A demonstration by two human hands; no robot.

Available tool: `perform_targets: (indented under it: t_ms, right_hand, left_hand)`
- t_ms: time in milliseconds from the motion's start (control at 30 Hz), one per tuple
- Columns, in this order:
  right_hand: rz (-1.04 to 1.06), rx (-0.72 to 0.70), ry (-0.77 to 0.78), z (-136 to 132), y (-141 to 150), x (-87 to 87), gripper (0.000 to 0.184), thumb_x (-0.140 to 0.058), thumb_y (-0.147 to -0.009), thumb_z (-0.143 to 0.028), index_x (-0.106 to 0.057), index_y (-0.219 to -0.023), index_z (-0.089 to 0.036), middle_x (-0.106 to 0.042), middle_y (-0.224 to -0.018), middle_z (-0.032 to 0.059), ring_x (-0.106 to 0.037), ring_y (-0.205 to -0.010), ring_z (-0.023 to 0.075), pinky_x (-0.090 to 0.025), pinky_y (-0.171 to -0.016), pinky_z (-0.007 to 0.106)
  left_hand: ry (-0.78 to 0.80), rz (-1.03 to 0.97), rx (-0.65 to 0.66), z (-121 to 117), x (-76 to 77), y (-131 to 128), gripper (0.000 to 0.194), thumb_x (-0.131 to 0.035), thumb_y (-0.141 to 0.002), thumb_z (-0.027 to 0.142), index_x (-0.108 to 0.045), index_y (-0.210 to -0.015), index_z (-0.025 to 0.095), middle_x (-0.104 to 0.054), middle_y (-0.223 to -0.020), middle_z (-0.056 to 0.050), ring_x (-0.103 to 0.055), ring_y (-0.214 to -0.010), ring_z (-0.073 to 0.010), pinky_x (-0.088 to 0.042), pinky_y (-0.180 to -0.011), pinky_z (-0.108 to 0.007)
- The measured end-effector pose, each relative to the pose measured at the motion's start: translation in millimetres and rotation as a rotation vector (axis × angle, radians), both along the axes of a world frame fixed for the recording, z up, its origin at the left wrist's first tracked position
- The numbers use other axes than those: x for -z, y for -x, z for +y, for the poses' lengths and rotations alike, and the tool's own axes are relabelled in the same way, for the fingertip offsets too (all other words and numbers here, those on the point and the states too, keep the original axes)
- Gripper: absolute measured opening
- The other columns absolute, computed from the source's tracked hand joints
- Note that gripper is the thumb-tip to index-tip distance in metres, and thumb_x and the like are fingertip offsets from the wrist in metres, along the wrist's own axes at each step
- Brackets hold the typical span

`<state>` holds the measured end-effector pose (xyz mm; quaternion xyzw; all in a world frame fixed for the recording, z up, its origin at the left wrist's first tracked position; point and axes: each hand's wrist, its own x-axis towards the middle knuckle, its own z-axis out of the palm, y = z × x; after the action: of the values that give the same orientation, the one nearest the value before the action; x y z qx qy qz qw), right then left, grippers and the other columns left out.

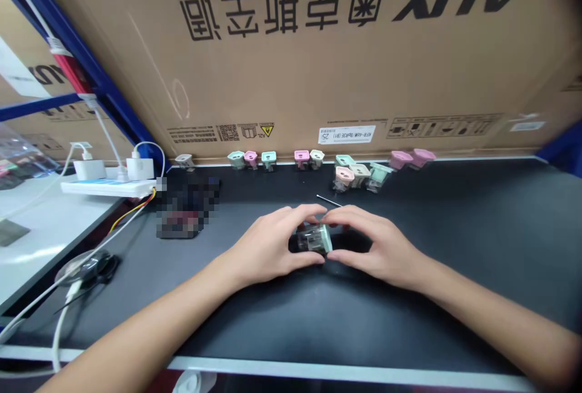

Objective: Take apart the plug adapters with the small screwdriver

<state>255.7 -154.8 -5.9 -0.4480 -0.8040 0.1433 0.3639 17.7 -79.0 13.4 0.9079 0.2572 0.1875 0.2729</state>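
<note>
A pencil sharpener [314,239] with a clear smoky body and a mint green top lies on its side between my hands, over the middle of the black table. My left hand [278,244] curls round its clear body, thumb on the near side and fingers on the far side. At the green end, my right hand [379,246] pinches the top between thumb and fingertips. Behind my right fingers a thin metal rod [328,201] lies on the table; its other end is hidden by the hand.
Several pastel sharpeners [344,179] stand along the back edge against a large cardboard box [282,77]. On the left are a white power strip [109,187] with chargers, a blurred-out dark object [186,211] and a coiled cable [88,268]. White edging [291,367] borders the table's front.
</note>
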Motion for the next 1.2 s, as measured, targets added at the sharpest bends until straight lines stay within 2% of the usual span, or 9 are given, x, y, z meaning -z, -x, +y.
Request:
perform_targets:
  t_ms: [100,267,500,733,933,1067,1200]
  right_hand:
    - [0.005,0.003,0.020,0.5,0.2,-0.3,0.040,-0.076,-0.087,-0.035,-0.064,-0.124,-0.026,-0.071,-0.120,0.0079,-0.068,-0.106,0.0239,-0.057,-0.094,0.038]
    - [0.012,0.003,0.028,0.5,0.9,-2.4,0.036,-0.077,-0.086,-0.033,-0.063,-0.119,-0.024,-0.070,-0.114,0.0073,-0.067,-0.100,0.0220,-0.056,-0.090,0.036]
    - [0.016,-0.004,0.031,-1.6,2.5,-6.6,0.035,-0.078,-0.084,-0.030,-0.063,-0.115,-0.024,-0.070,-0.110,0.0062,-0.066,-0.098,0.0213,-0.056,-0.089,0.035]
    - [0.023,-0.013,0.024,-2.3,3.4,-5.3,0.037,-0.078,-0.084,-0.029,-0.062,-0.117,-0.024,-0.070,-0.111,0.0066,-0.067,-0.099,0.0218,-0.056,-0.089,0.036]
    - [0.034,-0.024,-0.003,-2.9,2.7,-4.6,0.036,-0.078,-0.082,-0.026,-0.062,-0.115,-0.024,-0.069,-0.109,0.0055,-0.067,-0.097,0.0213,-0.056,-0.088,0.036]
    - [0.123,0.118,-0.015,0.0,-12.7,-5.7,0.030,-0.076,-0.083,-0.024,-0.063,-0.110,-0.026,-0.067,-0.107,0.0038,-0.066,-0.094,0.0212,-0.055,-0.087,0.036]
    - [0.092,0.179,0.013,4.3,-22.8,-6.4,0.028,-0.077,-0.085,-0.036,-0.063,-0.108,-0.026,-0.067,-0.105,0.0049,-0.066,-0.093,0.0229,-0.055,-0.086,0.038]
  left_hand:
    - [0.019,0.000,0.018,1.0,-2.2,0.9,0.070,-0.082,-0.080,0.043,-0.049,-0.141,0.034,-0.070,-0.126,-0.002,-0.066,-0.111,-0.0221,-0.053,-0.092,-0.032]
    - [0.029,-0.007,0.064,2.3,-7.3,2.7,0.061,-0.080,-0.083,0.039,-0.051,-0.137,0.033,-0.068,-0.129,0.000,-0.065,-0.112,-0.0199,-0.051,-0.092,-0.029]
    - [0.061,0.010,0.097,2.1,-14.9,4.5,0.050,-0.078,-0.085,0.036,-0.056,-0.129,0.030,-0.069,-0.127,-0.001,-0.065,-0.114,-0.0201,-0.051,-0.093,-0.029]
    - [0.042,0.031,0.096,1.7,-18.5,5.9,0.049,-0.080,-0.083,0.035,-0.056,-0.126,0.029,-0.069,-0.125,0.001,-0.069,-0.103,-0.0185,-0.052,-0.091,-0.029]
    - [0.037,0.052,0.125,1.8,-23.0,9.0,0.047,-0.080,-0.083,0.036,-0.055,-0.122,0.027,-0.070,-0.121,0.000,-0.068,-0.103,-0.0192,-0.052,-0.088,-0.029]
    - [-0.014,0.085,0.018,14.6,-22.3,17.3,0.047,-0.077,-0.084,0.037,-0.054,-0.124,0.028,-0.071,-0.119,-0.001,-0.068,-0.103,-0.0205,-0.052,-0.087,-0.032]
    - [-0.005,-0.058,-0.094,30.4,-16.4,22.5,0.049,-0.074,-0.086,0.037,-0.053,-0.129,0.027,-0.069,-0.118,-0.003,-0.068,-0.099,-0.0175,-0.054,-0.091,-0.031]
